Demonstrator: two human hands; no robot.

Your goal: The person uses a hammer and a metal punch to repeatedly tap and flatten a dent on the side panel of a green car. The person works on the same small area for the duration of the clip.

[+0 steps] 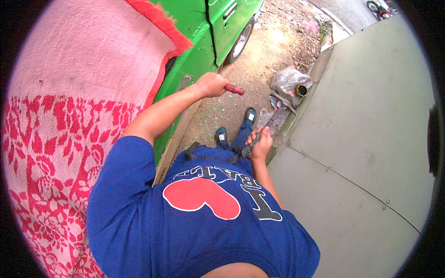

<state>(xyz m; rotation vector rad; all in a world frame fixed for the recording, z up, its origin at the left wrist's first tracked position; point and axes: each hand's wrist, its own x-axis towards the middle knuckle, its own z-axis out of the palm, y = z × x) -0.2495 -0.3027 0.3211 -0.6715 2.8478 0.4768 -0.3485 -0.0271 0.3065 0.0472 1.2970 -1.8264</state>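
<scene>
My left hand (211, 85) is closed round a short red rod-like tool (235, 89), held out beside the green vehicle's body (194, 51). Lower and to the right, in front of my waist, my right hand (260, 141) grips a long dark-handled hammer (283, 101), its metal head angled up toward the bags on the ground. A pink and red patterned blanket (69, 69) hangs over the vehicle on my left, near my left arm.
A grey panelled surface (352, 120) runs along my right. Plastic bags (289, 78) and an open tin (301, 91) sit at its foot. The vehicle's wheel (240, 44) stands on rubble-strewn ground (266, 34); a red motorcycle (381, 13) is far off.
</scene>
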